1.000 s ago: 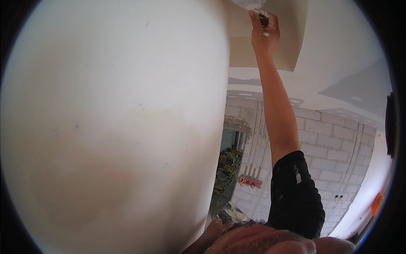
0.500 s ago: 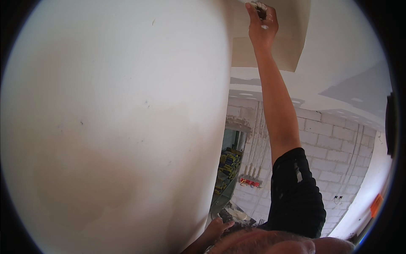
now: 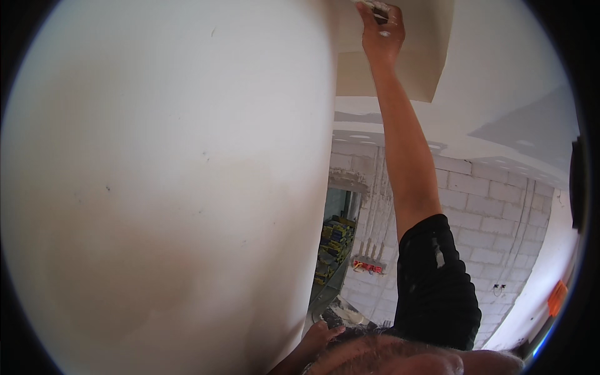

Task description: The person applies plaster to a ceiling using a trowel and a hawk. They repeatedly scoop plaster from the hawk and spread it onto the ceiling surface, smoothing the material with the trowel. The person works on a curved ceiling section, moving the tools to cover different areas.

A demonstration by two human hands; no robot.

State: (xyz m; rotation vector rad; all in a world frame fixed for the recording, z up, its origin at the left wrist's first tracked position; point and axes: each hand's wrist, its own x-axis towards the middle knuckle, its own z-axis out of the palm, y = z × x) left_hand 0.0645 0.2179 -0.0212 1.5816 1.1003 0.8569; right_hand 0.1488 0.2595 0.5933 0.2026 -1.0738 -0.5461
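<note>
My right hand [image 3: 382, 37] was raised high, its fingers curled round and gripping a paste-smeared tool [image 3: 378, 9] at the upper edge of my view, near the beige recess [image 3: 420, 72]; the tool's end was cut off, so I could not tell whether it touched anything. Reaching that high, I judged a steady wrist and light, even pressure best, since a tilted edge would probably leave ridges. My left hand [image 3: 315, 337] was low and near, just beside a dark board [image 3: 367, 322] bearing white paste; whether those fingers gripped it I could not tell, but a level board seemed wise. The white wall [image 3: 175, 187] filled the left, with small dark specks and dull brownish patches. Far off were a pale block wall [image 3: 481, 194], red wiring boxes [image 3: 369, 265] and stacked packages [image 3: 334, 242]; on the right, a grey patch [image 3: 537, 122] crossed the ceiling [image 3: 481, 103].
</note>
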